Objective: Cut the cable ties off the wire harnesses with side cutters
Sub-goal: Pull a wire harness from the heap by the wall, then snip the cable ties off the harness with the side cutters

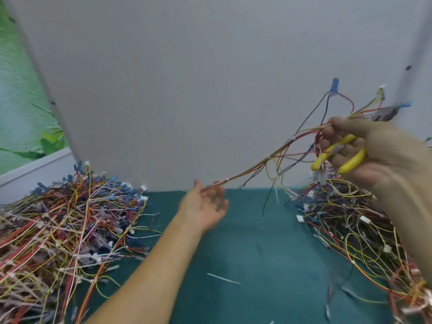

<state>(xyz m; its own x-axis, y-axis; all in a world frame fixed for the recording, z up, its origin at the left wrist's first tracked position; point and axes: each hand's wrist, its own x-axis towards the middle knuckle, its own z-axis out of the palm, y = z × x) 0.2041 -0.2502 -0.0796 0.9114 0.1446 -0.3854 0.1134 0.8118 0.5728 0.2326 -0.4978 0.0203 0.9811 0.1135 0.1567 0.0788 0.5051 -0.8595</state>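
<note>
Right hand (374,148), fingers gripping yellow side cutters (350,163) and wire harness (268,157), left hand (205,206), fingers spread at its lower end

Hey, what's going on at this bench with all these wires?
A person's right hand grips yellow-handled side cutters and also pinches a multicoloured wire harness, holding it up. The harness slants down to the open left hand, whose blurred fingertips are at its lower end. White cable ties sit on it, uncut. Tangled harness piles lie on the teal mat at either side, with a cut white strip between.
</note>
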